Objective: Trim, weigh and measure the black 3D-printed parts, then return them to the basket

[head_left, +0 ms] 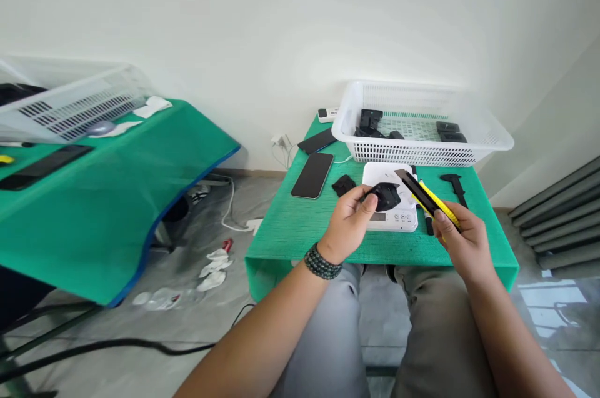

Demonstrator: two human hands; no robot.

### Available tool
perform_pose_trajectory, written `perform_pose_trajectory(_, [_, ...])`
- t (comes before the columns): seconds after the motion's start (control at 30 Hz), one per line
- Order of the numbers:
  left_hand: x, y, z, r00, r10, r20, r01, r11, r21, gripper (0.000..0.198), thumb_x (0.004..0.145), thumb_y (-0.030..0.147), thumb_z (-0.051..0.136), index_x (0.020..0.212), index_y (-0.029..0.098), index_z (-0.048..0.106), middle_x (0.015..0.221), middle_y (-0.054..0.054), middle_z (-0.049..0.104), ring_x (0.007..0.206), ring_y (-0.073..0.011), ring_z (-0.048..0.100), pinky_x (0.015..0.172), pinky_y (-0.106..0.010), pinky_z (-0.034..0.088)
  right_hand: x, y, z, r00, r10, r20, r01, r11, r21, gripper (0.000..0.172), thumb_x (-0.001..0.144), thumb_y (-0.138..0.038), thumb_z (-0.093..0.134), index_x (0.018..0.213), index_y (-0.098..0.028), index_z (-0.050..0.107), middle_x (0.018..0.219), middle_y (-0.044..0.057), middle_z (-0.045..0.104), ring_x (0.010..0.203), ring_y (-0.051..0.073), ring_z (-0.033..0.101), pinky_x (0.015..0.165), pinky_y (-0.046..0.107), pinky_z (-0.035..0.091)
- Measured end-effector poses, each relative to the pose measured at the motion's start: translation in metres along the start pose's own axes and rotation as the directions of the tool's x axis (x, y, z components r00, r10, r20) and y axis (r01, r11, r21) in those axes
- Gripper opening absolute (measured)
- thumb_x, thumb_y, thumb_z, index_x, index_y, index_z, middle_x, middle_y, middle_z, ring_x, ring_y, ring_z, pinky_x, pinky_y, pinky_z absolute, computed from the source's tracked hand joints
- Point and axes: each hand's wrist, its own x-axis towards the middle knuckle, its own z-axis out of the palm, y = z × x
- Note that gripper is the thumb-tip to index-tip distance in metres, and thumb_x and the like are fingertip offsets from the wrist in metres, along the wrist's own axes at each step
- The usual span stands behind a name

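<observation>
My left hand (pixel 352 223) grips a black moulded plastic part (pixel 387 197) between thumb and fingers, held above a white digital scale (pixel 392 220). In my right hand (pixel 462 235) is a yellow and black utility knife (pixel 429 199). Its blade is out and points up and left, toward the part but apart from it. Another black plastic piece (pixel 344 185) lies on the green cloth just left of the scale. Partly hidden behind the knife and my right hand, a black marker (pixel 429 225) lies along the scale's right side.
A white plastic basket (pixel 417 151) holding several black parts stands at the table's back. Two phones, one a dark phone (pixel 312 175), lie left of the scale. Black calipers (pixel 454 189) rest at the right. Another green-covered table (pixel 140 198) stands to the left.
</observation>
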Motion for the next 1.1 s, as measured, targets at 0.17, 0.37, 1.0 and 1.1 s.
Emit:
perform_pose_trajectory(0.17, [0.006,-0.013,0.0,0.998,-0.063,-0.024,0.055,0.967,-0.248,0.057,0.086,0.073,0.072,0.095,0.017,0.068,0.087,-0.006,0.074,0.084,-0.0207,0.071,0.079,-0.035,0.058,-0.002,-0.001,0.003,1.0,0.003,0.026,-0.003,1.0,0.002,0.041,0.089,-0.058,0.071,0.091,-0.016,0.07,0.06,-0.003,0.054,0.049,0.01,0.04,0.043,0.024,0.03])
perform_pose_trajectory(0.37, [0.009,-0.012,-0.004,1.0,0.003,-0.012,-0.005,0.992,-0.129,0.051,0.08,0.061,0.084,0.104,0.018,0.067,0.097,-0.006,0.076,0.09,-0.0203,0.071,0.082,-0.033,0.059,-0.002,-0.003,0.005,0.998,-0.053,0.035,0.056,0.996,-0.066,0.04,0.091,-0.057,0.07,0.093,-0.017,0.072,0.061,-0.002,0.054,0.051,0.011,0.042,0.046,0.026,0.033])
perform_pose_trajectory(1.0, [0.002,0.006,-0.008,0.991,0.112,0.075,-0.126,0.967,0.222,0.046,0.086,0.062,0.076,0.093,0.017,0.072,0.087,-0.006,0.073,0.082,-0.0204,0.067,0.074,-0.031,0.054,-0.001,-0.01,-0.005,0.989,-0.136,-0.058,0.118,0.962,-0.245,0.036,0.092,-0.053,0.065,0.09,-0.017,0.072,0.061,-0.002,0.054,0.054,0.013,0.044,0.051,0.027,0.038])
perform_pose_trajectory(1.1, [0.003,0.005,-0.009,0.993,0.094,0.067,-0.107,0.968,0.225,0.038,0.087,0.053,0.078,0.096,0.016,0.074,0.088,-0.006,0.074,0.082,-0.0202,0.069,0.076,-0.031,0.055,-0.01,-0.016,0.0,0.985,-0.17,0.04,0.174,0.968,-0.18,0.037,0.092,-0.054,0.067,0.097,-0.018,0.073,0.064,-0.001,0.056,0.055,0.014,0.047,0.051,0.028,0.039])
